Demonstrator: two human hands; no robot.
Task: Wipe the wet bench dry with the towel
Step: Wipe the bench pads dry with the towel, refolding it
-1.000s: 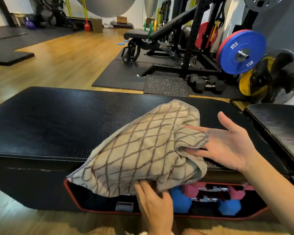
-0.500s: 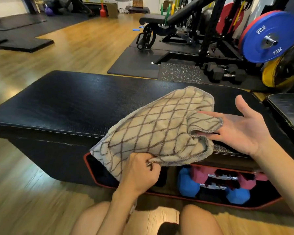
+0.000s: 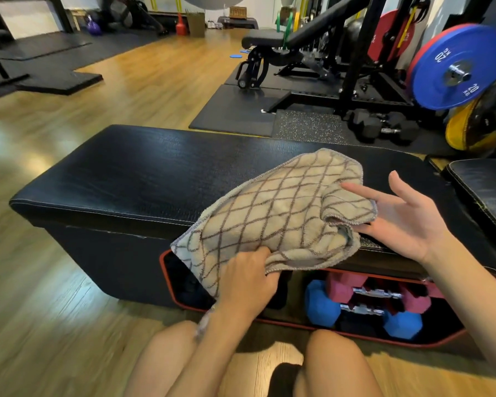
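A beige towel (image 3: 278,213) with a brown diamond pattern hangs over the front edge of the black padded bench (image 3: 143,179). My left hand (image 3: 245,285) grips the towel's lower edge from below, fingers curled round the cloth. My right hand (image 3: 407,219) is palm up with straight fingers spread; the towel's folded right end lies over its fingertips. No wet patch can be made out on the bench top.
Blue and pink dumbbells (image 3: 367,302) sit in the red-rimmed shelf under the bench. A second black pad (image 3: 487,193) lies to the right. Behind stand a rack with an incline bench (image 3: 307,44), black dumbbells (image 3: 381,127) and a blue weight plate (image 3: 458,67). My knees (image 3: 178,362) are below.
My left hand turned from under the towel to a grip on its lower edge. The view pulled back and tilted down, so my knees show. The right hand stays under the fold.
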